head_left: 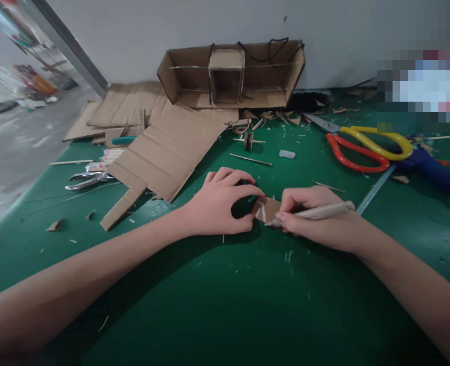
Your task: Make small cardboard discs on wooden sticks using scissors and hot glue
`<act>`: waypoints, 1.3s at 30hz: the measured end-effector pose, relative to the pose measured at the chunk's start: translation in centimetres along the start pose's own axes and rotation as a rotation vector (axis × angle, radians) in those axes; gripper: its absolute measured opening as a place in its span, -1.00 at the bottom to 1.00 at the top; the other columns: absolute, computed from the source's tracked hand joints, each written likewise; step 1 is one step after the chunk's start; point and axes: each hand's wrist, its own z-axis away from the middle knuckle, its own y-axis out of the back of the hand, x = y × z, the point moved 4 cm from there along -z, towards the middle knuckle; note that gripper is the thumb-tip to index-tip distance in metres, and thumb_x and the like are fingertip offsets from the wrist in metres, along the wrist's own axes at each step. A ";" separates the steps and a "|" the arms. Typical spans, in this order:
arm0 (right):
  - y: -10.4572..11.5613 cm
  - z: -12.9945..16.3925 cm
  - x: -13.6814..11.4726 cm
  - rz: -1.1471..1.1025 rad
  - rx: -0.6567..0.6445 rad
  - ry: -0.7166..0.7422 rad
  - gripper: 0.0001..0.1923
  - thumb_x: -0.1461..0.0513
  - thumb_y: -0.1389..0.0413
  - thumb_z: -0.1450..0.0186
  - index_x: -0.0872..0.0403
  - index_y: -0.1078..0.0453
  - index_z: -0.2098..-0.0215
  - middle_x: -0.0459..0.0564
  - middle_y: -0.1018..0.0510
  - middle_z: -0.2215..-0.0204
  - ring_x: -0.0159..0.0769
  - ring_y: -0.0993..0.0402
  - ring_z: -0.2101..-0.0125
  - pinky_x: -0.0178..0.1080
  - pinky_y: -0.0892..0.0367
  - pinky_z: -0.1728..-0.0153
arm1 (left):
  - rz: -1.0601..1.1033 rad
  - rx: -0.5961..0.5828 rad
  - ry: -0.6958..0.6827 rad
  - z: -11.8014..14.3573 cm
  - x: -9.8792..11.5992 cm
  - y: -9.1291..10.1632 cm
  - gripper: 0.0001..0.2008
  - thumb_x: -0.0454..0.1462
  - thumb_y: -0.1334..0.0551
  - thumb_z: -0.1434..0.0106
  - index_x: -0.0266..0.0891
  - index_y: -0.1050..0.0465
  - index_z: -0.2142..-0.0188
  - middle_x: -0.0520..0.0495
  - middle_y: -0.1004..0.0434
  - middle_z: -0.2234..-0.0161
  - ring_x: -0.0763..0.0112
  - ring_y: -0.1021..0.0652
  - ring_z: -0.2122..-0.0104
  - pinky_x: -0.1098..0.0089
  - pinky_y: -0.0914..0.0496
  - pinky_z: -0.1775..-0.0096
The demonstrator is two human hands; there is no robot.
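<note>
A small brown cardboard piece (269,209) with white marks on it lies on the green table in front of me. My left hand (225,201) grips its left edge between thumb and fingers. In my right hand (308,216) is a pale pen (324,210), slanted, its tip down at the near edge of the cardboard piece. The fingers of that hand are closed round the pen and hide part of the piece's right end.
Large cardboard sheets (171,147) and silver pliers (89,179) lie left. An open cardboard box (194,76) with black cord stands against the wall. Scissors (358,160) with red and yellow handles and a blue-handled tool (434,170) lie right. A metal rod (250,159) and scraps lie beyond my hands.
</note>
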 end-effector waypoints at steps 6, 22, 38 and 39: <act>1.2 -0.1 0.7 -0.375 0.354 -0.060 -0.78 0.15 -0.05 -0.24 0.00 -0.18 0.53 -0.18 -0.36 0.71 -0.44 -0.26 0.74 -0.33 -0.15 0.73 | 0.013 0.002 -0.013 0.1 -0.1 0.1 -0.63 -0.13 -0.17 -0.08 -0.07 -0.40 0.09 -0.05 -0.34 -0.03 0.11 -0.26 -0.03 0.13 -0.14 0.01; 4.4 0.2 3.0 0.729 0.377 0.172 -0.44 -0.03 0.00 -0.25 0.06 -0.21 -0.13 0.15 -0.33 0.01 -0.01 -0.30 0.04 0.03 -0.27 0.07 | 0.174 0.112 0.058 0.1 -0.8 0.4 -0.63 -0.27 -0.17 -0.12 -0.19 -0.24 0.05 -0.06 -0.45 0.13 0.26 -0.38 0.08 0.21 -0.21 0.06; 9.4 1.7 5.1 1.163 0.708 -0.247 -0.62 0.22 0.15 -0.31 0.28 -0.29 0.02 0.33 -0.43 0.13 0.11 -0.34 0.15 -0.03 -0.28 0.29 | 0.420 0.129 0.107 -0.3 -1.7 0.5 -0.59 -0.31 -0.14 -0.16 -0.20 -0.20 -0.03 -0.03 -0.46 0.28 0.38 -0.47 0.24 0.27 -0.30 0.11; 9.6 1.8 5.5 1.179 0.695 -0.270 -0.63 0.22 0.14 -0.30 0.28 -0.31 0.05 0.33 -0.44 0.15 0.10 -0.35 0.16 -0.04 -0.27 0.30 | 0.461 0.135 0.117 -0.3 -1.9 0.5 -0.56 -0.31 -0.14 -0.16 -0.20 -0.17 -0.06 -0.03 -0.46 0.28 0.39 -0.47 0.24 0.28 -0.31 0.13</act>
